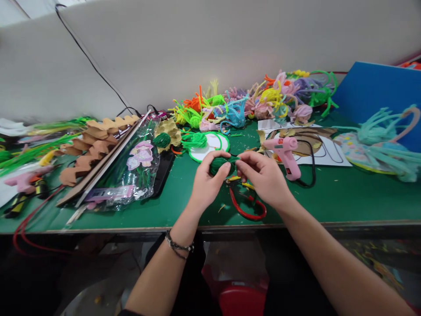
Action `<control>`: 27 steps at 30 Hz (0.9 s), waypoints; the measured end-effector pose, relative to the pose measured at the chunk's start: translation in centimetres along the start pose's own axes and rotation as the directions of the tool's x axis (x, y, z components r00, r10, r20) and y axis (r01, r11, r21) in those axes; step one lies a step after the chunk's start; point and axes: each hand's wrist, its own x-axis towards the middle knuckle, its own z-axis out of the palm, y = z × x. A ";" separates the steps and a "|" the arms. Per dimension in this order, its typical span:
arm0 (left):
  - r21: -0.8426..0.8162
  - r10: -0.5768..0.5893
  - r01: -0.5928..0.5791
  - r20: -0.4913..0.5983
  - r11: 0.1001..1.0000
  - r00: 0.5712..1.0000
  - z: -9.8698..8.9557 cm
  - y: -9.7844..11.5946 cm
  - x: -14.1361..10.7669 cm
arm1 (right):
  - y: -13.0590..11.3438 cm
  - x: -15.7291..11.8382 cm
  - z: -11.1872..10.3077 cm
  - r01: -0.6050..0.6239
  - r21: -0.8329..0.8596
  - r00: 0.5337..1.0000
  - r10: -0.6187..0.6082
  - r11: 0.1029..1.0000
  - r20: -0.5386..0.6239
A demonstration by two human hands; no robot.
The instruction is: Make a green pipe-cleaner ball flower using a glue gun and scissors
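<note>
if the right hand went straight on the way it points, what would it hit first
Probably the dark green, yarn-like ball in the left hand; depth between them is hard to judge.

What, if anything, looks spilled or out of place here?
Loose scraps litter the green tabletop, and coloured bits lie scattered below its right side; strewn about like that, they look untidy. Nothing looks clearly damaged.

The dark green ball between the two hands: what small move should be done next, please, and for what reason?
Probably the right hand should draw the dark green strand snugly around the dark green ball: its fingertips appear to pinch that strand beside the ball, while the left hand grips the ball.
</note>
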 end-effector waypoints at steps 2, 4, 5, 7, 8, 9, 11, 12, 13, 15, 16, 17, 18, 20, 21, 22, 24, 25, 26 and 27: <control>0.033 0.057 -0.057 0.012 0.998 0.998 -0.1 0.0 0.0 | 0.0 0.0 0.4 -0.056 0.063 0.998 0.056 0.996 -0.006; 0.079 0.110 -0.110 0.003 0.991 0.994 -0.1 -0.1 0.1 | 0.0 0.1 0.6 -0.072 0.058 0.997 0.072 0.996 -0.005; 0.091 0.118 -0.117 -0.004 0.989 0.993 -0.1 -0.2 0.1 | 0.0 0.1 0.7 -0.055 0.028 0.998 0.055 0.998 -0.007; 0.080 0.088 -0.085 -0.027 0.993 0.996 -0.2 -0.3 0.2 | 0.0 0.2 0.6 0.007 -0.078 1.000 -0.009 0.997 -0.022; 0.062 0.052 -0.050 -0.039 0.997 0.998 -0.2 -0.3 0.2 | 0.0 0.2 0.5 0.038 -0.138 0.999 -0.042 0.990 -0.027; 0.041 0.013 -0.010 -0.052 0.999 0.999 -0.2 -0.4 0.2 | -0.1 0.1 0.4 0.061 -0.192 0.997 -0.068 0.979 -0.032; 0.007 -0.049 0.049 -0.065 0.999 0.997 -0.2 -0.3 0.1 | -0.1 0.1 0.2 0.084 -0.254 0.995 -0.095 0.964 -0.034; -0.010 -0.062 0.062 -0.056 0.998 0.996 -0.2 -0.3 0.1 | -0.2 0.1 0.1 0.086 -0.255 0.995 -0.098 0.963 -0.032; -0.028 -0.063 0.062 -0.039 0.998 0.997 -0.2 -0.3 0.1 | -0.3 0.0 0.1 0.083 -0.236 0.995 -0.092 0.968 -0.027; -0.061 -0.045 0.045 0.001 0.997 0.999 -0.1 -0.2 0.0 | -0.4 -0.1 0.1 0.060 -0.159 0.998 -0.062 0.985 -0.008; -0.072 -0.033 0.034 0.018 0.997 0.999 -0.1 -0.2 0.0 | -0.5 -0.1 0.1 0.045 -0.117 0.999 -0.044 0.992 0.006; -0.074 -0.019 0.021 0.028 0.997 0.999 -0.1 -0.2 0.0 | -0.5 -0.1 0.2 0.033 -0.085 0.999 -0.032 0.996 0.015; -0.067 -0.001 0.003 0.033 0.998 0.999 -0.1 -0.2 0.0 | -0.5 -0.2 0.2 0.029 -0.070 0.999 -0.028 0.997 0.015; -0.045 0.031 -0.030 0.028 0.999 0.999 -0.2 -0.2 0.1 | -0.5 -0.3 0.4 0.043 -0.103 0.999 -0.043 0.994 -0.001; -0.038 0.032 -0.032 0.021 0.999 0.999 -0.2 -0.2 0.1 | -0.4 -0.3 0.4 0.058 -0.140 0.998 -0.060 0.988 -0.013; -0.036 0.016 -0.015 0.015 0.999 1.000 -0.2 -0.3 0.2 | -0.3 -0.4 0.4 0.078 -0.178 0.996 -0.083 0.981 -0.019; -0.059 -0.074 0.077 0.038 0.995 0.996 -0.3 -0.4 0.2 | -0.1 -0.4 0.2 0.163 -0.251 0.986 -0.167 0.954 0.005; -0.082 -0.133 0.139 0.074 0.987 0.988 -0.3 -0.5 0.2 | 0.0 -0.4 0.1 0.232 -0.292 0.972 -0.228 0.928 0.047; -0.113 -0.187 0.200 0.117 0.973 0.975 -0.3 -0.5 0.2 | 0.2 -0.3 -0.1 0.313 -0.335 0.950 -0.295 0.889 0.106; -0.151 -0.236 0.260 0.163 0.954 0.958 -0.3 -0.6 0.2 | 0.3 -0.3 -0.3 0.395 -0.377 0.918 -0.355 0.837 0.174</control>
